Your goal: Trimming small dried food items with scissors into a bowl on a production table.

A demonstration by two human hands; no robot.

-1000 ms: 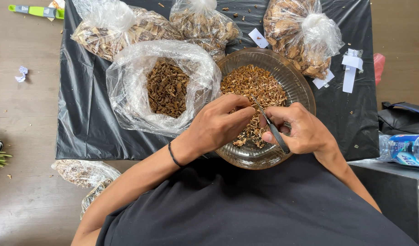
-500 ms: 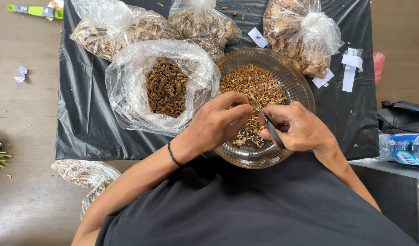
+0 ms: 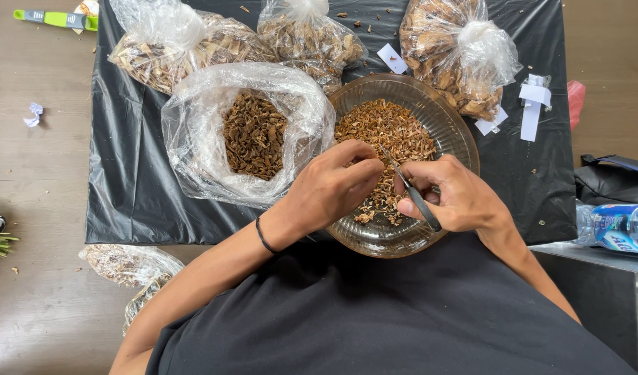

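both hands held low over the glass bowl (image 3: 452,125), so that trimmings drop straight into it rather than onto the black plastic sheet (image 3: 131,187). left hand (image 3: 333,187) curled, fingertips pinched together on a small dried piece (image 3: 379,165) just above the brown heap, hard to make out between the fingers. right hand (image 3: 454,194) wrapped around small dark scissors (image 3: 415,196), fingers closed on the handles, thin blades angled up and left toward the pinched piece; whether the blades are parted or shut cannot be told. thin dark band (image 3: 265,237) on the left wrist. bowl wide, shallow and clear, set at the near edge of the sheet right in front of the body, about half full of light brown dried bits, heaped toward the far side with a few loose flakes on the near glass. open clear bag (image 3: 194,139) just left of the bowl and touching its rim, mouth rolled wide, holding a darker brown pile of similar dried pieces, within easy reach of the left hand. three knotted bags (image 3: 465,62) of paler dried material lined along the far edge, tied shut and out of the way. white paper slips (image 3: 531,104) on the sheet to the right. plastic bottle (image 3: 617,228) lying on a grey ledge at far right; green-handled tool (image 3: 55,18) on the wooden floor at top left; another clear bag (image 3: 128,267) on the floor at lower left.
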